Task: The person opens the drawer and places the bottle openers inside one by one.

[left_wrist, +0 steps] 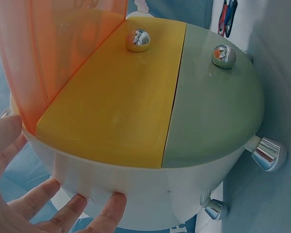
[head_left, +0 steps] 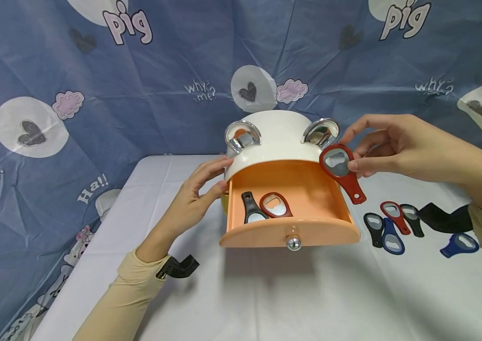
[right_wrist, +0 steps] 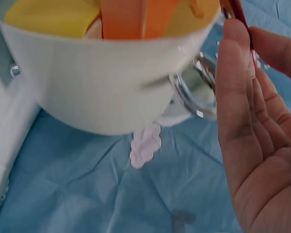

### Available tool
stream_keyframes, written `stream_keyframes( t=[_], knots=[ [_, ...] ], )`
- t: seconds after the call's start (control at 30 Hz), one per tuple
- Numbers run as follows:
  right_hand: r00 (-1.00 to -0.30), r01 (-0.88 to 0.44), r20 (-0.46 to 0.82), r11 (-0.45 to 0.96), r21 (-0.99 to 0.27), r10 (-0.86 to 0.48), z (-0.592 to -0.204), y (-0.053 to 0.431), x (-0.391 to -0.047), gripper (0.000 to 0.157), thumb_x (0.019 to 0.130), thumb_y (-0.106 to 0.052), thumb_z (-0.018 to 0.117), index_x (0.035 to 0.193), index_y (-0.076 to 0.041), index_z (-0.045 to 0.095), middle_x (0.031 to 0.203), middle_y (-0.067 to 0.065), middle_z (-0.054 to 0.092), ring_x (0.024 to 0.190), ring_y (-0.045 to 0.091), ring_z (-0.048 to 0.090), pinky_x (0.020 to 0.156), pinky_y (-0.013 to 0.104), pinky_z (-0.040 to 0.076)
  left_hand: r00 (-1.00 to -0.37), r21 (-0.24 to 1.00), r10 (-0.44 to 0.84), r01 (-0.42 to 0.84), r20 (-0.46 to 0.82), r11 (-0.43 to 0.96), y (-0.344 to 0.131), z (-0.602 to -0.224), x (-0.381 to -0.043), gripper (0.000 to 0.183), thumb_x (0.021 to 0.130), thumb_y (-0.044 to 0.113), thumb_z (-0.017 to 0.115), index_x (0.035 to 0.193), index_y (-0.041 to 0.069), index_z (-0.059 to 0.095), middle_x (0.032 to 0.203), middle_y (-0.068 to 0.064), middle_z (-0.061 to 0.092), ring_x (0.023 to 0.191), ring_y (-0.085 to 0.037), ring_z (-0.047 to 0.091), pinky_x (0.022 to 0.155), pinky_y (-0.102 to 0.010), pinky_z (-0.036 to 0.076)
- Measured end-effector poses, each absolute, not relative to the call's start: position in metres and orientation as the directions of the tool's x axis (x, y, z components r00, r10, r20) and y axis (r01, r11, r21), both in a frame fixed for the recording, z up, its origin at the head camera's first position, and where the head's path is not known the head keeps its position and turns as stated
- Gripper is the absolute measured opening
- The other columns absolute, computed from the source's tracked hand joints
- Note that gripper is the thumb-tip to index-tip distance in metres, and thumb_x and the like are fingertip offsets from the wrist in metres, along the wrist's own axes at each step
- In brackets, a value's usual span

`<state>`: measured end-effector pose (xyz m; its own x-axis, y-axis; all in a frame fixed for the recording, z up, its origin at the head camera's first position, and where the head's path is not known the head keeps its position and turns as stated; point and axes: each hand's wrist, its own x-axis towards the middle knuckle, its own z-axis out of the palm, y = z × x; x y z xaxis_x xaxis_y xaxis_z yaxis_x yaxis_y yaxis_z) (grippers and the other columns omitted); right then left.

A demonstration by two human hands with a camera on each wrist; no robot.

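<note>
A white drawer unit [head_left: 281,135] with two chrome bell-like parts stands on the table, its orange drawer [head_left: 309,189] pulled out. Inside that drawer lie a black-handled bottle opener [head_left: 250,204] and a red bottle opener [head_left: 287,211]. My right hand [head_left: 387,149] pinches another red bottle opener [head_left: 353,189] between thumb and fingers, by the drawer's right side. With fingers spread and fairly straight, my left hand [head_left: 191,201] touches the unit's left side. The left wrist view shows a closed yellow drawer [left_wrist: 111,107] and a closed green drawer [left_wrist: 216,104], both with round chrome knobs.
Right of the unit, several bottle openers lie on the white table: a black one [head_left: 374,232], a blue one [head_left: 393,239], a red one [head_left: 399,222] and others. Behind the table hangs a blue printed cloth [head_left: 181,52]. Dark straps hang at both wrists.
</note>
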<state>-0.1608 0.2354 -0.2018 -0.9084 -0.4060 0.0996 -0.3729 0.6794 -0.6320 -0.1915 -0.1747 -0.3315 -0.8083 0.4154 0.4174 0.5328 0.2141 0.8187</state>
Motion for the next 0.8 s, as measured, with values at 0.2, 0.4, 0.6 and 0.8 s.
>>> stream_keyframes(
  t=[0.2, 0.4, 0.6, 0.8],
  knots=[
    [-0.91, -0.333, 0.035, 0.677, -0.657, -0.414, -0.205, 0.218, -0.157, 0.046, 0.094, -0.005, 0.083, 0.135, -0.015, 0.063, 0.103, 0.007, 0.079, 0.082, 0.019, 0.079, 0.078, 0.025, 0.067, -0.808, 0.818, 0.414, 0.534, 0.419, 0.214, -0.175, -0.332, -0.191, 0.048, 0.11, 0.014, 0.062, 0.157, 0.025, 0.056, 0.168, 0.005, 0.042, 0.151, -0.02, 0.051, 0.101, -0.031, 0.064],
    [-0.919, -0.323, 0.035, 0.698, -0.639, -0.393, -0.209, 0.203, -0.152, 0.042, 0.093, -0.012, 0.086, 0.13, -0.017, 0.067, 0.101, 0.006, 0.079, 0.083, 0.018, 0.079, 0.076, 0.027, 0.067, -0.809, 0.819, 0.414, 0.532, 0.418, 0.214, -0.175, -0.331, -0.191, 0.048, 0.11, 0.014, 0.062, 0.157, 0.025, 0.057, 0.169, 0.005, 0.042, 0.152, -0.02, 0.051, 0.102, -0.031, 0.063],
    [-0.92, -0.329, 0.028, 0.734, -0.594, -0.39, -0.216, 0.196, -0.151, 0.043, 0.092, -0.02, 0.088, 0.13, -0.019, 0.068, 0.102, 0.002, 0.081, 0.092, 0.022, 0.08, 0.079, 0.035, 0.069, -0.812, 0.824, 0.412, 0.526, 0.412, 0.212, -0.175, -0.332, -0.191, 0.048, 0.11, 0.015, 0.063, 0.156, 0.026, 0.057, 0.169, 0.006, 0.041, 0.152, -0.021, 0.05, 0.102, -0.03, 0.063],
    [-0.92, -0.348, 0.04, 0.766, -0.541, -0.39, -0.222, 0.188, -0.149, 0.044, 0.089, -0.023, 0.091, 0.128, -0.017, 0.07, 0.1, 0.0, 0.083, 0.088, 0.02, 0.079, 0.07, 0.031, 0.066, -0.812, 0.824, 0.413, 0.526, 0.413, 0.21, -0.175, -0.332, -0.192, 0.048, 0.11, 0.015, 0.062, 0.156, 0.026, 0.057, 0.169, 0.005, 0.041, 0.152, -0.02, 0.05, 0.102, -0.031, 0.063]
  ],
)
